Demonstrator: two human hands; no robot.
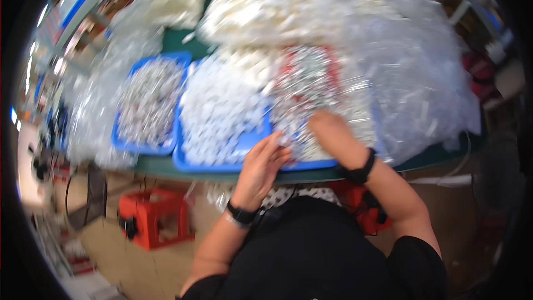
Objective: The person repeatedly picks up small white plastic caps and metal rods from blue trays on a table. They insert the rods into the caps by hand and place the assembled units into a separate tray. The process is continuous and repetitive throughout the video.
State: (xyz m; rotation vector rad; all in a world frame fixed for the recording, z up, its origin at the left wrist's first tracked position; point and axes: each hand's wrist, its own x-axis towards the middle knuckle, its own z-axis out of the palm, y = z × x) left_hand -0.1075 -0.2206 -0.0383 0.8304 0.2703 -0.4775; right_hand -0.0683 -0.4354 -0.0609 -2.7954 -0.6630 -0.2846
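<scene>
Over the front edge of the large blue tray point(202, 165), my left hand point(261, 164) is closed with its fingertips together around a small whitish piece point(285, 141), blurred. My right hand point(330, 132) reaches down to the right part of that tray, just below the pile of shiny metal pieces point(308, 75); its fingers are hidden and smeared by motion. Many small white plastic pieces point(216, 108) heap up in the tray left of my hands. Cream-coloured pieces point(250, 66) lie behind them.
A smaller blue tray point(136, 147) of metal pieces stands at the left. Big clear bags point(266, 3) of cream parts fill the back, and a plastic bag point(413, 78) bulges at the right. Below the green table point(147, 164) stands a red stool point(150, 219).
</scene>
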